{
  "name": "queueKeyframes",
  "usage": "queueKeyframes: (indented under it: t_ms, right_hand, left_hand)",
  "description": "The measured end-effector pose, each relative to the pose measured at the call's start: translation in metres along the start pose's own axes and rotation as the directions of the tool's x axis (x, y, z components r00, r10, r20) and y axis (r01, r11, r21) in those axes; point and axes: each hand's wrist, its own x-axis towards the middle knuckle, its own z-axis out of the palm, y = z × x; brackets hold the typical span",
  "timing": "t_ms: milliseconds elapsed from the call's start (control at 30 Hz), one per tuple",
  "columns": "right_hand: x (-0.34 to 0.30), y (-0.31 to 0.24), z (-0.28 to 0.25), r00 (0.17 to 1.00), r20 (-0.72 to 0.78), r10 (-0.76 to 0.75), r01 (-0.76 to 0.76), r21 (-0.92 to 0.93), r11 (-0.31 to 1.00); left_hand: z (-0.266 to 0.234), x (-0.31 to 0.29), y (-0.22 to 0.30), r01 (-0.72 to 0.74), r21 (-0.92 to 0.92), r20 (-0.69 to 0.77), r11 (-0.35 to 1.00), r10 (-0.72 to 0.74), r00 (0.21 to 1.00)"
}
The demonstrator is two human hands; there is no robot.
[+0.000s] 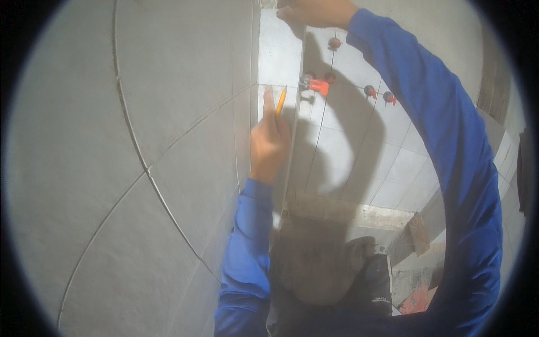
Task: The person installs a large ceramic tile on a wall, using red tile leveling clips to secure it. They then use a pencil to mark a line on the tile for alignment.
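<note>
My left hand (268, 147) is closed around an orange-yellow pencil (282, 101). Its index finger reaches up along a narrow strip of white tile, close to the joint below an upper white tile (279, 53). High in the view, my right hand (321, 12) bends its fingers at the top of that upper tile. The frame's edge partly cuts this hand off, so whatever its fingers hold cannot be made out. Just right of the pencil, a tap-like fitting with a red handle (320, 86) sticks out from the tiled wall.
A large grey wall (168, 112) with crossing joint lines fills the left. More red pipe plugs (369, 91) stand out of the white tiled wall (337, 129). Below are a raw ledge (382, 216), a brown block (418, 233) and a reddish patch (415, 299).
</note>
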Motion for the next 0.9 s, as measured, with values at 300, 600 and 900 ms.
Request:
queueKeyframes:
  t_ms: [300, 600, 900]
  right_hand:
    - [0.006, 0.001, -0.005, 1.000, 0.007, -0.009, 0.008, 0.030, 1.000]
    - [-0.014, 0.015, -0.012, 0.988, -0.157, -0.011, 0.021, 0.062, 0.998]
    - [-0.010, 0.019, -0.012, 0.977, -0.164, -0.134, 0.126, -0.058, 0.990]
  left_hand:
    - [0.001, 0.000, 0.001, 0.070, -0.043, 0.011, 0.997, -0.070, 0.998]
    - [-0.004, -0.001, 0.013, 0.166, -0.013, 0.058, 0.986, -0.165, 0.985]
    - [-0.001, -0.001, 0.009, 0.068, 0.096, 0.021, 0.993, -0.070, 0.997]
